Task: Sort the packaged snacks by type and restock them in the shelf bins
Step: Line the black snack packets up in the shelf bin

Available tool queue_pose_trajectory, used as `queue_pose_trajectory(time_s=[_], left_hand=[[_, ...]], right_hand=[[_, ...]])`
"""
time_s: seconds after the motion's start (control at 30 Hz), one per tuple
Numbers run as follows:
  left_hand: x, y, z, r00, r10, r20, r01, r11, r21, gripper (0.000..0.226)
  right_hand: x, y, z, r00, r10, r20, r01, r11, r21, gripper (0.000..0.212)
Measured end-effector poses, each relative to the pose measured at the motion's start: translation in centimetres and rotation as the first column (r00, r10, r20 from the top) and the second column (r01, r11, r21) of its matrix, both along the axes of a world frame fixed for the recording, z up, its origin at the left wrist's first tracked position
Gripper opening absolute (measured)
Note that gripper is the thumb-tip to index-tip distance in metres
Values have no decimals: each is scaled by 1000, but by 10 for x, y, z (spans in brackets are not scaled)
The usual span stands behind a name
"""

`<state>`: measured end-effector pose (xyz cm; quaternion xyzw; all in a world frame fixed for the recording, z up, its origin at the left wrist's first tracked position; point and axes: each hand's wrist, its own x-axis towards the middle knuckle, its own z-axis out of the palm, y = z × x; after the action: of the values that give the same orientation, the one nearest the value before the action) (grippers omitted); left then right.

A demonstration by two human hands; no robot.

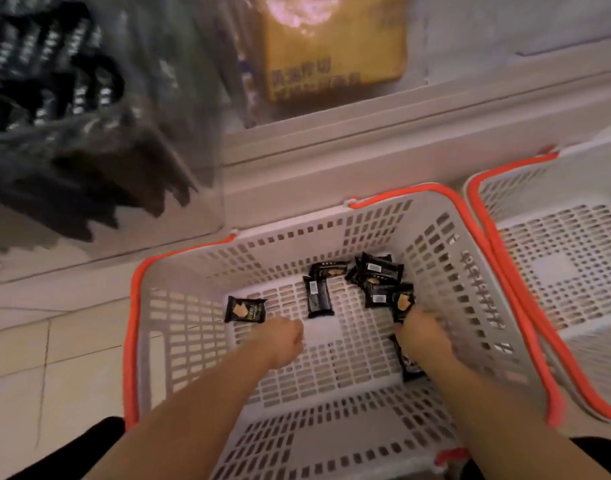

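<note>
both forearms reach down into the basket from the bottom of the view. left hand (286, 336) hovers low over the bare basket floor with its fingers curled under, holding nothing i can make out; whether it is fully closed i cannot tell. right hand (422, 329) is down among the packets at the right side, fingers folded over and touching a black packet (402, 304), though i cannot say if it truly grips it. another dark packet (408, 362) lies partly under that wrist.

outward from the hands, a lone packet (245, 309) lies at the left of the floor, one (318, 296) lies lengthwise in the middle, one (329, 269) leans at the far wall, and a small heap (378, 277) sits in the far right corner. all look like the same black wrapper with a pale biscuit picture.

so the grey basket (179, 265) with its orange rim is nearly emptied, perhaps a dozen packets or fewer left. a second basket (574, 258) beside it on the right shows nothing inside. up at the left, a clear shelf bin (99, 140) already holds many dark packets, which suggests most of the restocking is done.

writing: the packets carry small white barcode labels and gold lettering, too blurred to read. a yellow bag (335, 46) on the shelf has dark characters, also unreadable.
</note>
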<state>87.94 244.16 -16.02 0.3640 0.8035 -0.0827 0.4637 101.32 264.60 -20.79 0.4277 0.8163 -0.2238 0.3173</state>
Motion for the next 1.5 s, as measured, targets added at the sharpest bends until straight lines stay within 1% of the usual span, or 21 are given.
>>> queue_pose_trajectory(time_s=[0.07,0.13,0.27,0.33,0.43,0.53,0.6,0.7,0.77,0.8,0.87,0.93,1.0,1.03,1.1,1.13,1.17,1.23,1.33,1.43,1.5], left_hand=[[1,10,-14,998,56,2,-56,998,-28,21],[1,22,-25,998,68,-15,-69,995,-68,19],[1,42,-44,963,257,-79,-263,962,-75,42],[-1,54,-54,915,377,-147,-389,920,-59,49],[0,73,-71,784,584,-209,-600,800,-16,63],[5,93,-88,653,720,-236,-739,674,14,74],[10,100,-98,627,722,-293,-753,658,10,81],[16,103,-104,619,683,-388,-737,675,12,80],[17,101,-108,611,693,-384,-742,670,27,75],[17,100,-109,603,709,-365,-748,662,50,71],[16,94,-111,566,778,-273,-781,612,124,62],[11,88,-106,473,879,-65,-856,476,201,52],[10,81,-94,322,928,187,-942,295,161,37],[9,77,-88,182,935,304,-983,163,86,30],[10,68,-73,-167,849,501,-984,-114,-134,21],[10,63,-66,-279,777,564,-958,-190,-212,23],[11,58,-62,-319,731,604,-946,-210,-246,25],[11,52,-52,-300,707,640,-952,-186,-242,29],[8,49,-45,-173,746,643,-981,-72,-181,28],[2,47,-43,60,836,545,-973,171,-155,36],[0,43,-41,305,819,485,-906,407,-117,42]], right_hand=[[-3,2,-16,998,-31,-48,34,998,52,53],[-6,1,-28,997,-51,-64,57,994,89,55],[-19,-2,-41,982,-170,-86,180,977,117,37],[-20,-3,-47,978,-178,-104,189,976,108,36],[-17,1,-55,877,-369,-308,347,930,-125,51],[-21,4,-49,669,-570,-477,481,821,-307,47],[-25,5,-44,554,-650,-520,532,757,-379,45],[-28,5,-40,510,-706,-491,523,708,-475,39],[-28,4,-38,455,-796,-400,481,597,-642,33],[-29,4,-37,438,-829,-347,463,539,-704,37],[-29,5,-38,422,-856,-297,443,481,-756,53],[-29,8,-40,389,-870,-304,453,468,-759,55],[-31,11,-40,375,-874,-309,429,460,-778,29],[-33,12,-38,398,-863,-311,392,467,-793,17],[-37,11,-34,472,-824,-313,284,479,-831,9],[-39,9,-31,515,-801,-305,223,468,-855,7],[-41,7,-28,566,-767,-301,161,461,-873,8],[-42,5,-25,678,-667,-310,49,462,-885,16],[-42,1,-19,824,-423,-377,-86,564,-821,13],[-43,1,-16,866,-259,-429,-176,643,-745,17],[-45,0,-16,871,-107,-480,-287,681,-673,19]])
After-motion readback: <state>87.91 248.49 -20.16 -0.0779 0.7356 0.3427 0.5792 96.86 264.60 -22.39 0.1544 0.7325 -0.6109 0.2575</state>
